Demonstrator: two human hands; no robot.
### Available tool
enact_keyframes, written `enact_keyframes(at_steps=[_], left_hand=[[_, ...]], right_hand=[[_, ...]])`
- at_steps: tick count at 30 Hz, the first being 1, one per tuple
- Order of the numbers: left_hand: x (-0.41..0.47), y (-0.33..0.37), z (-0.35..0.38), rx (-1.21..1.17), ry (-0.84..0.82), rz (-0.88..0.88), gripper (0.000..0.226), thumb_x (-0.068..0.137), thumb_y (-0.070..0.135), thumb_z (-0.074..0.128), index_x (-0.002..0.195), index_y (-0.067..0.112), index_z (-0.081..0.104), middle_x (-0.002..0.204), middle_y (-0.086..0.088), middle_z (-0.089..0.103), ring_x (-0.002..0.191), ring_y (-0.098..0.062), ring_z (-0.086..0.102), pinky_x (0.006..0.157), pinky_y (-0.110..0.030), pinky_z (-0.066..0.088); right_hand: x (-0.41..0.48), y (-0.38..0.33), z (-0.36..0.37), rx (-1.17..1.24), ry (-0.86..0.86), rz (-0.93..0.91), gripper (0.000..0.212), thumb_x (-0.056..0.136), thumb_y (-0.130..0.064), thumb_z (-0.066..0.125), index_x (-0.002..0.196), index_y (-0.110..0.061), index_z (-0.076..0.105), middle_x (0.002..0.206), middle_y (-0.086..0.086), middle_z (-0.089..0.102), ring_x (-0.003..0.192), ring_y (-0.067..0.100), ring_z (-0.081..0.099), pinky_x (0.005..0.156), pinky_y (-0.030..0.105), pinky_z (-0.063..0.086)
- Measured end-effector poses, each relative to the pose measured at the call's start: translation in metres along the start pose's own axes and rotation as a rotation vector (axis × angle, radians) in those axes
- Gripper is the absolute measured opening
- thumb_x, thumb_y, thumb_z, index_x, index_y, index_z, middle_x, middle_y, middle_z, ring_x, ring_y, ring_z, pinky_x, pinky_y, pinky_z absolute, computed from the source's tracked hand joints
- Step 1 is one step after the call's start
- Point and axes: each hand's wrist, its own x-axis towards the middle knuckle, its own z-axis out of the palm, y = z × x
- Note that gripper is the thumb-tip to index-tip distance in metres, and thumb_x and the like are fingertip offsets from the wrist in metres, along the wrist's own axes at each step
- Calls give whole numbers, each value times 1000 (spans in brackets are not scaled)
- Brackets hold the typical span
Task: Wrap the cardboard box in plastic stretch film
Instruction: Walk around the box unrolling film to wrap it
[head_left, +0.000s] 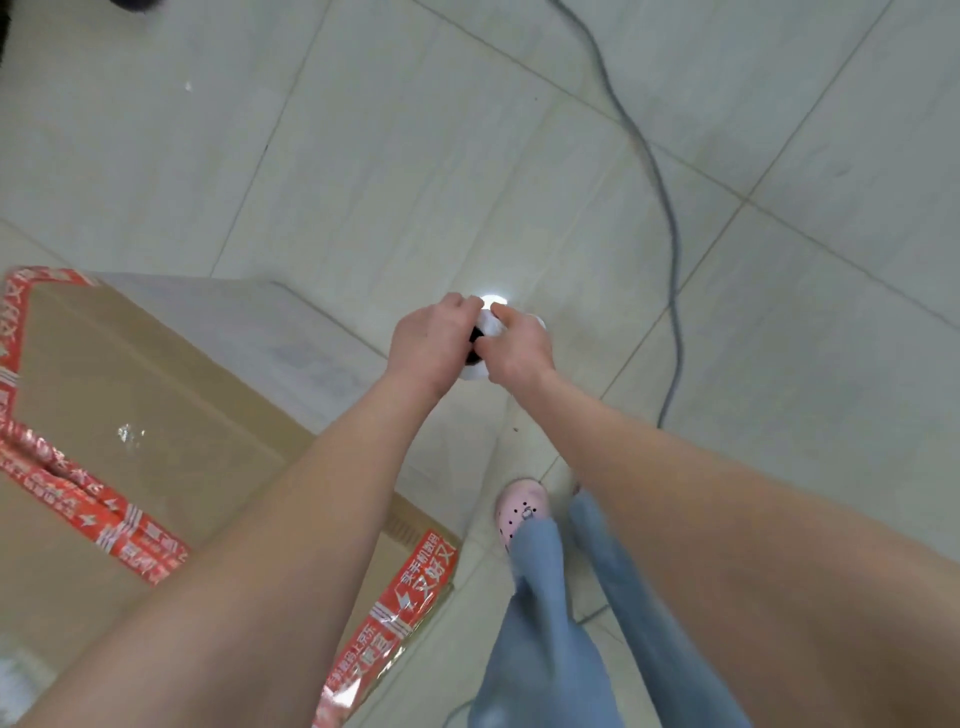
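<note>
Gripped from both sides by the left hand (431, 343) and the right hand (519, 348): a roll of stretch film (480, 338), with the fingers and thumbs of both curled tightly round it and neither hand slack. Seen almost end-on, so probably roughly upright, with a dark core showing between the hands. Held out on straight arms above the floor (467, 130), well apart from the cardboard box (156, 389), most likely to put tension on the film and let it pay off the roll cleanly.

Stretched from the roll back to the far side of the box: a pale, hazy sheet of film (291, 332), taut by the look of it.

Lower left in view, standing on the tiled floor and partly hidden under the left forearm. No floor edge in sight to place it by. Brown board, with red printed tape (119, 525) along the edges and across the top seam. Glossy on top, with a bright glint and a wrinkled shine over the tape, so probably some film on already; number of layers impossible to tell.

Just beside the box's near right corner, a pink shoe (522, 512) and blue trouser legs (545, 623), placed as if for walking round the box. Further right, a grey cable (670, 234) across the tiles, a possible trip hazard.
</note>
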Motion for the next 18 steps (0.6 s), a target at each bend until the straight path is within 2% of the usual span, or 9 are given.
enact_keyframes(at_steps=[2,5,7,8,9,10,13,15,18], left_hand=[[5,-3,-4,-45,24,-62,22,88,11,47,108,8,57,104,-11,58,78,-28,51,57,-27,26],[14,-11,-9,-87,-14,-130,18,89,12,46,101,6,57,100,-13,58,78,-30,50,57,-28,25],[18,-19,-12,-168,-33,-191,18,90,12,45,102,6,58,101,-12,58,80,-30,50,58,-30,28],[19,-23,-13,-184,-32,-203,18,88,12,47,102,6,58,101,-12,58,82,-31,52,60,-32,34],[21,-27,-14,-177,-29,-209,18,86,12,49,100,6,57,99,-12,58,83,-32,54,62,-35,39],[22,-32,-15,-190,-18,-231,16,83,11,51,97,5,58,97,-12,59,85,-32,56,63,-36,43],[24,-45,-20,-368,4,-435,12,79,14,55,87,6,59,87,-10,62,80,-31,58,59,-31,41],[25,-55,-22,-555,5,-594,13,77,19,56,78,6,57,80,-10,64,74,-30,61,58,-32,47],[23,-68,-23,-834,18,-801,26,78,26,58,81,1,60,85,-15,69,76,-33,68,70,-40,57]], right_hand=[[3,-5,2,-55,-8,-20,21,78,-2,48,66,-17,38,66,0,40,68,23,38,54,28,34],[6,-10,10,-117,-2,-5,24,77,-5,48,61,-18,37,62,-2,39,66,23,39,56,30,35],[10,-17,13,-144,4,2,13,78,-12,54,75,-24,56,73,-3,52,74,23,49,62,29,43],[12,-21,15,-169,10,15,19,78,-15,57,94,-24,64,85,-2,58,81,22,54,70,29,47],[14,-25,16,-195,29,29,33,78,-18,59,110,-24,62,95,-2,61,87,20,57,75,29,48],[17,-31,18,-225,55,32,41,78,-19,59,118,-24,59,100,-3,63,91,20,59,76,29,47],[22,-50,27,-300,135,-28,39,78,-17,56,116,-24,59,104,-2,65,92,20,61,73,29,48],[25,-62,35,-309,161,-77,36,79,-15,56,114,-23,58,111,0,60,93,20,60,78,32,49],[31,-80,50,-297,169,-84,34,81,-17,57,114,-25,56,118,0,54,94,21,58,82,36,50]])
